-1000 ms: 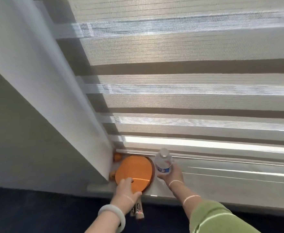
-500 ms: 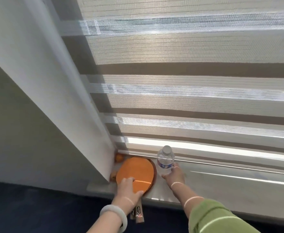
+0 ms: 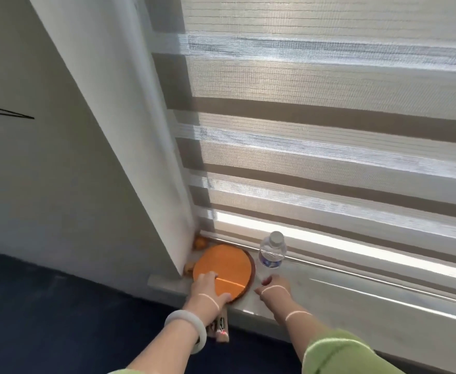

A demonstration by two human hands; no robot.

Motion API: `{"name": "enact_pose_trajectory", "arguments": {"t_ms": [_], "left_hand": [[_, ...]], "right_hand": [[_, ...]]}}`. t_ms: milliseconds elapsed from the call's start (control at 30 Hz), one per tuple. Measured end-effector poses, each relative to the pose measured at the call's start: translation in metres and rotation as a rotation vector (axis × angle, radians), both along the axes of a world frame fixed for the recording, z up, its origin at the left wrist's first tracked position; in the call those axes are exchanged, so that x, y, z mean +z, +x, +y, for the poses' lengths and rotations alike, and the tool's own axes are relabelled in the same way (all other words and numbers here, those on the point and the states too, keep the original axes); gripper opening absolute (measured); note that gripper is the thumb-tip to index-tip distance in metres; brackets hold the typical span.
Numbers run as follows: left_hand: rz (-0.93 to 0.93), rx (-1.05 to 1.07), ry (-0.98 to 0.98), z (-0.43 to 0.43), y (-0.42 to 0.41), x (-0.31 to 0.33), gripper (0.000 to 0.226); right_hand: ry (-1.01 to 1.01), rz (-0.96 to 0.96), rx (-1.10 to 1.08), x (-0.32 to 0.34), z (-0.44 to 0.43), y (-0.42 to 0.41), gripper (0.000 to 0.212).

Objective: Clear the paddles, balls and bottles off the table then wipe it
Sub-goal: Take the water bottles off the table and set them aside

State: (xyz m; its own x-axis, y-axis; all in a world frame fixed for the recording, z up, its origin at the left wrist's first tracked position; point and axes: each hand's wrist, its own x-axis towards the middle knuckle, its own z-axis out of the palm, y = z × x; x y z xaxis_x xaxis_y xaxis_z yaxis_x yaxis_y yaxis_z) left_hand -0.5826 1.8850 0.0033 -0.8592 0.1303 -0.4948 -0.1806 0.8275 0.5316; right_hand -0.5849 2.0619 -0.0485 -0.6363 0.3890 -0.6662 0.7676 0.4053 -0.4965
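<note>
An orange paddle [image 3: 224,265] lies flat on the white window sill [image 3: 329,295], tucked into the left corner. Its handle [image 3: 221,330] sticks out over the sill's front edge, and a second handle seems to lie beside it. My left hand [image 3: 208,290] rests on the base of the blade, fingers and thumb lying on top. A clear water bottle [image 3: 272,252] with a blue label stands upright just right of the paddle. My right hand [image 3: 274,288] is just in front of the bottle, apart from it and holding nothing. Two orange balls [image 3: 200,242] [image 3: 188,268] sit against the wall.
A striped roller blind [image 3: 329,130] hangs close behind the sill, its bottom rail [image 3: 356,271] running along it. A white wall pillar [image 3: 113,130] closes off the left side. Dark blue floor [image 3: 59,319] lies below. The sill stretches away to the right.
My right hand has let go of the bottle and drawn back toward me; the bottle now stands alone on the sill. My left hand stays on the paddle.
</note>
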Motion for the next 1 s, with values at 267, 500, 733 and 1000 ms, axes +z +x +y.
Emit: {"name": "enact_pose_trajectory", "arguments": {"t_ms": [267,500,733,1000], "left_hand": [[0.093,0.156,0.015,-0.079,0.027,0.037,0.058],[0.166,0.436,-0.156,-0.227,0.112,0.069,0.056],[0.223,0.858,-0.288,-0.391,0.272,0.123,0.057],[0.227,1.428,-0.440,-0.471,0.512,0.180,0.055]], "right_hand": [[0.013,0.159,0.381,0.052,-0.069,-0.005,0.038],[0.017,0.242,0.811,0.092,-0.221,0.024,0.051],[-0.131,0.331,1.271,0.157,-0.426,0.117,0.056],[-0.217,0.418,1.811,0.211,-0.613,0.289,0.046]]}}
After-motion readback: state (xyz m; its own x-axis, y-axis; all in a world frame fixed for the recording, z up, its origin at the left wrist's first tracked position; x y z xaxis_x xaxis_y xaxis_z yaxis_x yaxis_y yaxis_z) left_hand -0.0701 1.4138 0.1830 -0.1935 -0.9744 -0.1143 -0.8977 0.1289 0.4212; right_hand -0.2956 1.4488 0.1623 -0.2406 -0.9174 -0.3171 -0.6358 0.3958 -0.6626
